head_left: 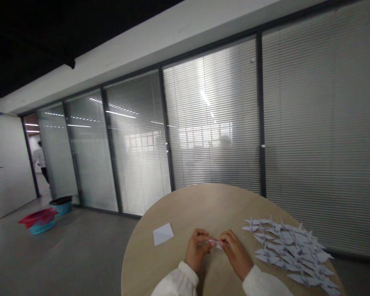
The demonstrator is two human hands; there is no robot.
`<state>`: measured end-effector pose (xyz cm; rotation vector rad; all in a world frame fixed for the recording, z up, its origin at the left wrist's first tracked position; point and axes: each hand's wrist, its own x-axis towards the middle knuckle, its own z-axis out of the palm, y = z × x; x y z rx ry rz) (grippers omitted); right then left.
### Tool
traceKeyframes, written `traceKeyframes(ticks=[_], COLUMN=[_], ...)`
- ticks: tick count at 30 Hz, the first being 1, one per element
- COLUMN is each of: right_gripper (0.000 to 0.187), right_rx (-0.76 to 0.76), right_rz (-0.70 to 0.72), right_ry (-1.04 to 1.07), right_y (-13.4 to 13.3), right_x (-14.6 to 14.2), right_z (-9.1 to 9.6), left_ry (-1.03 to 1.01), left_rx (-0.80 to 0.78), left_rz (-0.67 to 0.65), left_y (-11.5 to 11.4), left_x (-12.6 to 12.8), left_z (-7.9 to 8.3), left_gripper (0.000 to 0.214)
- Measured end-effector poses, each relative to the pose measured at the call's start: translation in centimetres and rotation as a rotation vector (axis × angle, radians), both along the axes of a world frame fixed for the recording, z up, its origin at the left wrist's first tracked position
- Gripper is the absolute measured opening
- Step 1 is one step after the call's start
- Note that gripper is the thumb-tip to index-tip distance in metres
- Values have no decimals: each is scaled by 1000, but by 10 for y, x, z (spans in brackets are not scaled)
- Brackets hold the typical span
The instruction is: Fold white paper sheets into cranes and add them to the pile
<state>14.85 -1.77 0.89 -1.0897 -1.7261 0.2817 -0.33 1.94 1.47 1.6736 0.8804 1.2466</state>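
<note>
Between my two hands is a small piece of folded white paper [217, 244], mostly covered by the fingers. My left hand [198, 248] pinches its left side with thumb and fingers. On the right side, my right hand [234, 251] closes its fingertips on the same paper. Both hands are close together just above the round table [185, 209]. To the right of my right hand lie many folded white paper cranes [291, 246], crowded together in rows. A flat square of white paper [163, 234] with a crease across it rests to the left of my left hand.
Glass partitions with blinds [216, 115] stand behind the table. On the floor at left are a blue basket with a red liner [41, 222] and another with a black liner [61, 204]. A white door [9, 164] stands ajar; a person [40, 158] is beyond it.
</note>
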Motion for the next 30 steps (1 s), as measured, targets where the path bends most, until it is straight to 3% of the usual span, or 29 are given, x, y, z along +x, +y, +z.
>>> traceKeyframes(ticks=[7,30], right_gripper=[12,19], right_rx=[-26,-66], right_rz=[-18,-7], right_ry=[-42,71], right_y=[-5,-1], right_x=[1,1], right_z=[7,10], left_ry=[27,-40], left_rx=[49,-33], left_rz=[28,-132], left_y=[-1,-9], left_x=[-1,-2], left_z=[2,12], left_gripper=[23,30])
